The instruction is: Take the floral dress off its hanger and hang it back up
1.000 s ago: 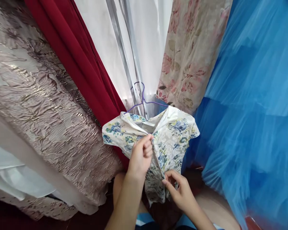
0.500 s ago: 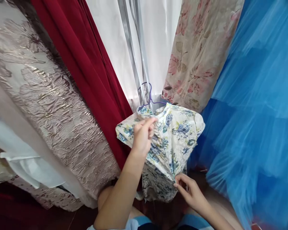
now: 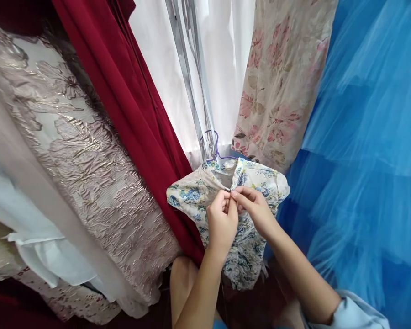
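A white shirt with a blue and yellow flower print hangs on a purple hanger in front of me. Its collar stands open in a V. At the bottom of that V, my left hand pinches the front edge of the cloth. My right hand pinches the same spot, fingertips touching those of the left. Whatever small part, such as a button, lies between the fingertips is hidden.
Garments hang close on both sides: a dark red cloth and a shiny embossed beige one at left, a pink-flowered one and blue tulle layers at right. Grey straps hang behind the hanger.
My right hand has risen from the shirt's lower front edge to the neckline, meeting my left hand there. The left hand has moved slightly down and right. The view has shifted a little.
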